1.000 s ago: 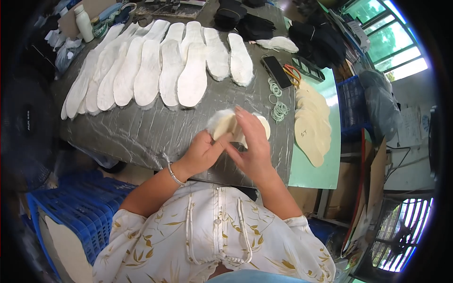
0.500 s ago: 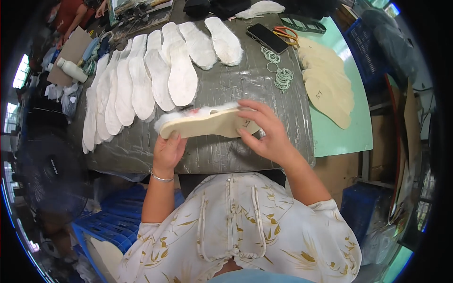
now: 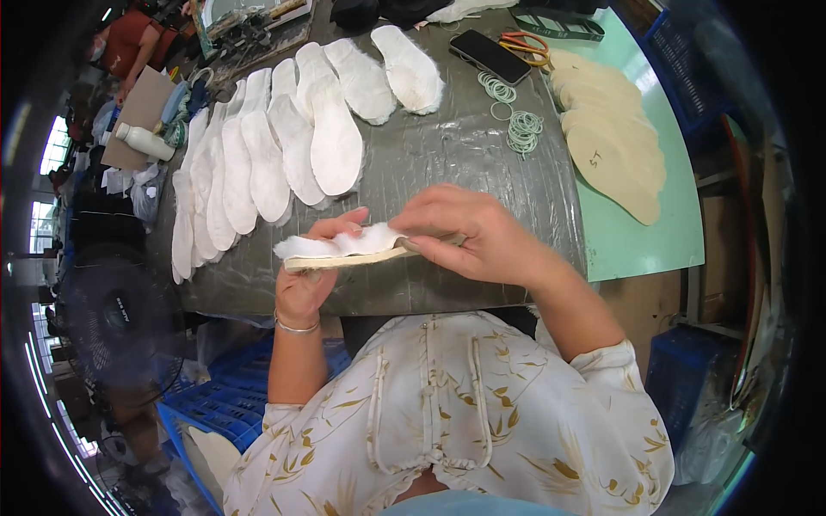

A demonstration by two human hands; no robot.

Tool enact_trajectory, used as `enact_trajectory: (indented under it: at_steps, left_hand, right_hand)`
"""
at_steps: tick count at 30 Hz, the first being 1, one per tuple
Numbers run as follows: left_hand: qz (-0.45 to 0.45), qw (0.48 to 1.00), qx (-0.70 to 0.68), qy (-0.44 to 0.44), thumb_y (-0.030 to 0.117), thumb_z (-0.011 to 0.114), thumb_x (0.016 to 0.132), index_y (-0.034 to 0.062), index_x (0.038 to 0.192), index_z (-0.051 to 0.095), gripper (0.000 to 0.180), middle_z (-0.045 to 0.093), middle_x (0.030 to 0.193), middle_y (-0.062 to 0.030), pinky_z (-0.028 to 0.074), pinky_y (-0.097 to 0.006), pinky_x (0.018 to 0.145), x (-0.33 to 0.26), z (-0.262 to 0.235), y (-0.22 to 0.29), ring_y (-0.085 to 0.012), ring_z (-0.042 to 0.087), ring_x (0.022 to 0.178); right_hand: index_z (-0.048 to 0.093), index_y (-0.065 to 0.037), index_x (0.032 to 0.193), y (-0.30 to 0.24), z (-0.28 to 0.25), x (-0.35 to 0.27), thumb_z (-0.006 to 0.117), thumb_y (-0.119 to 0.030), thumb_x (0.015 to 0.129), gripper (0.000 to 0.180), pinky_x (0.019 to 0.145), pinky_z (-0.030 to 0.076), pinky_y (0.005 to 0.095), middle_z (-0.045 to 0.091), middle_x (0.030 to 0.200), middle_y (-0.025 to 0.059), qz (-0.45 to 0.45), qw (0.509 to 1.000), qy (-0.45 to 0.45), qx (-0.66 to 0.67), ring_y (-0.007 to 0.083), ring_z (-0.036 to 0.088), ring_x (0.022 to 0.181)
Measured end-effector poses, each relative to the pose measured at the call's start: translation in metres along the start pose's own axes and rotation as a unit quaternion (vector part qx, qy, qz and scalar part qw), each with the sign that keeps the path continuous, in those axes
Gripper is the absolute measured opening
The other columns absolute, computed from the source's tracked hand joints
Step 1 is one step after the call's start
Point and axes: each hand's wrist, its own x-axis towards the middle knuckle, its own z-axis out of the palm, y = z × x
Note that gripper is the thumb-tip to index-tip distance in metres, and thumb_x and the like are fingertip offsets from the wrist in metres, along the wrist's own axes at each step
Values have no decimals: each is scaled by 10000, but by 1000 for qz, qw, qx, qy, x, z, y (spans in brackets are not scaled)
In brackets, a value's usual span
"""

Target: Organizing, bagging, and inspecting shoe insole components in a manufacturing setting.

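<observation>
Over the near part of the table I hold a fluffy white fleece insole (image 3: 297, 248) together with a beige insole board (image 3: 340, 261), the fleece lying on top of the board. At its left end, my left hand (image 3: 301, 284) grips both layers, thumb below and fingers over the fleece. With thumb and fingers, my right hand (image 3: 482, 232) pinches the right part of the pair, hiding that end. Beyond my hands, several white fleece insoles (image 3: 335, 150) lie in an overlapping row. A fanned stack of beige insole boards (image 3: 615, 163) rests to the right.
Pale green rubber bands (image 3: 523, 133), a dark phone (image 3: 489, 57) and orange-handled scissors (image 3: 527, 45) lie at the back right. A green sheet (image 3: 645, 249) is under the boards. A white bottle (image 3: 144, 141), a fan (image 3: 116, 314) and a blue crate (image 3: 215, 400) stand left.
The insole and board have tilted, so their edge and the fleece show instead of the board's broad beige face. My right fingers, spread before, have closed in a pinch farther left.
</observation>
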Motion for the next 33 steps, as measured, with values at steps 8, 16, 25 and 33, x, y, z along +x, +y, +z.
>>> enact_trajectory:
  at_steps: [8,16,25,33]
  left_hand:
    - [4,999,-45,-22,291,622,941,84,1169,628,308,544,1210,-174,335,-563,1076,10,-1,-7,-425,404,1309]
    - [27,974,-197,112,221,569,937,95,1357,399,471,484,1064,-75,425,-473,908,41,-14,-18,-266,476,1006]
    - [-282,899,-325,-86,68,547,888,4,1441,320,600,621,1041,-114,601,-321,606,99,-34,-31,-183,685,812]
    - [-430,896,-102,-46,126,629,919,7,1375,424,515,603,1219,-105,523,-280,883,87,-25,-92,-151,621,1056]
  right_hand:
    - [697,-26,1007,1,-14,12,684,-42,841,167,723,518,363,673,925,103,-89,989,-66,-97,283,646,822]
    - [657,-15,1161,2,-10,15,617,-9,872,292,747,525,297,684,987,127,43,999,-11,13,210,658,845]
    - [554,-35,1312,23,-25,47,591,5,813,502,1033,426,385,591,1305,134,-76,993,-16,-92,294,549,1223]
    - [698,-57,1096,83,-17,-15,640,-35,818,284,769,510,288,686,1066,76,119,992,-45,19,172,641,937]
